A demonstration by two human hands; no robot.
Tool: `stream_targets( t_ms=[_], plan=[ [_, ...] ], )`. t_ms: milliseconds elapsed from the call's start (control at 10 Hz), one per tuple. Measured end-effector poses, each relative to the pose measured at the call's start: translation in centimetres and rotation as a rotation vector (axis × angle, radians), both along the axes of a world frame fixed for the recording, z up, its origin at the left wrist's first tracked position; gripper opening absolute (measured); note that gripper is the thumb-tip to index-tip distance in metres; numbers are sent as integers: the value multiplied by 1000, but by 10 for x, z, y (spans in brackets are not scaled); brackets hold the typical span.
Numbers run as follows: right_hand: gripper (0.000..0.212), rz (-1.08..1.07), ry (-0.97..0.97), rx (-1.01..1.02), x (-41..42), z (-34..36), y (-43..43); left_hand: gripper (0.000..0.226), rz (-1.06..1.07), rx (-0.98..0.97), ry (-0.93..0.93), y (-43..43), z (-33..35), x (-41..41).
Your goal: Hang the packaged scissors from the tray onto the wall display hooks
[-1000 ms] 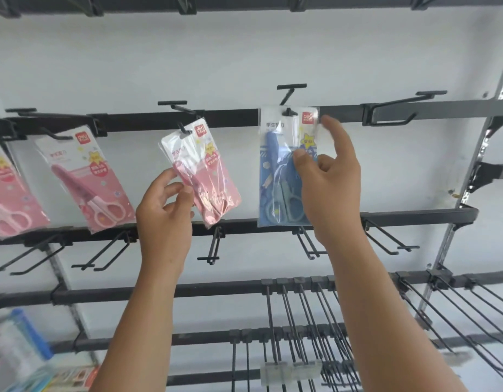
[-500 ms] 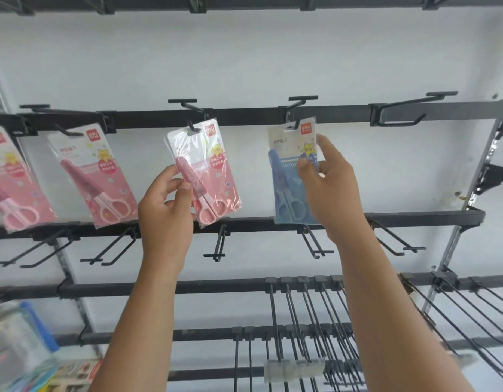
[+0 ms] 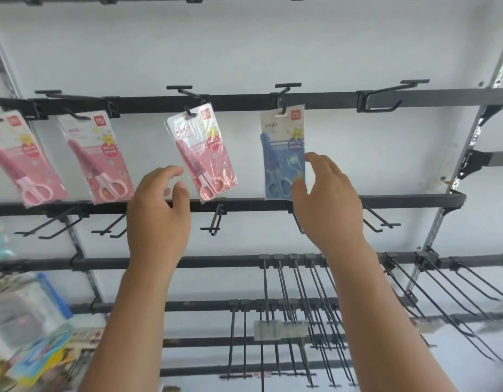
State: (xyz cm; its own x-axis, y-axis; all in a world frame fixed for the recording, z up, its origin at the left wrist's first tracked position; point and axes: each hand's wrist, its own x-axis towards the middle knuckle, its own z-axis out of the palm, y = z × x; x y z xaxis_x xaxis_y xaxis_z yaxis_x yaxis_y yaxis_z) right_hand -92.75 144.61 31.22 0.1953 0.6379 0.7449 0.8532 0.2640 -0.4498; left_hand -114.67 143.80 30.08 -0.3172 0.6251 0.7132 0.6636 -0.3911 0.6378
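A blue scissors pack (image 3: 282, 154) hangs from a hook (image 3: 284, 93) on the top black rail. My right hand (image 3: 325, 196) is just below and right of it, fingers spread, holding nothing; its fingertips overlap the pack's lower right edge. A pink scissors pack (image 3: 200, 154) hangs tilted from the hook to the left. My left hand (image 3: 159, 213) is open below and left of that pack, apart from it. Two more pink packs (image 3: 98, 159) (image 3: 21, 162) hang further left. The tray is not in view.
An unused hook (image 3: 386, 99) sits on the top rail at the right. Bare hooks (image 3: 216, 222) jut out from the second rail. Long bare prongs (image 3: 298, 306) stick out of the lower rails. Blurred packaged goods (image 3: 26, 329) lie at bottom left. A metal upright (image 3: 471, 142) stands at right.
Both hands have let go of their packs and dropped lower with fingers spread. The blue and the pink pack now hang free on their hooks.
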Motion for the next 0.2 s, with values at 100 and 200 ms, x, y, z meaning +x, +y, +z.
stream_targets(
  t_ms=[100, 200],
  plan=[
    [38, 15, -81, -103, -7, -4, -19, 30, 76, 7, 193, -22, -3, -3],
    [39, 15, -115, -121, -19, -6, -39, 29, 140, 15, 317, -43, -5, -13]
  ],
)
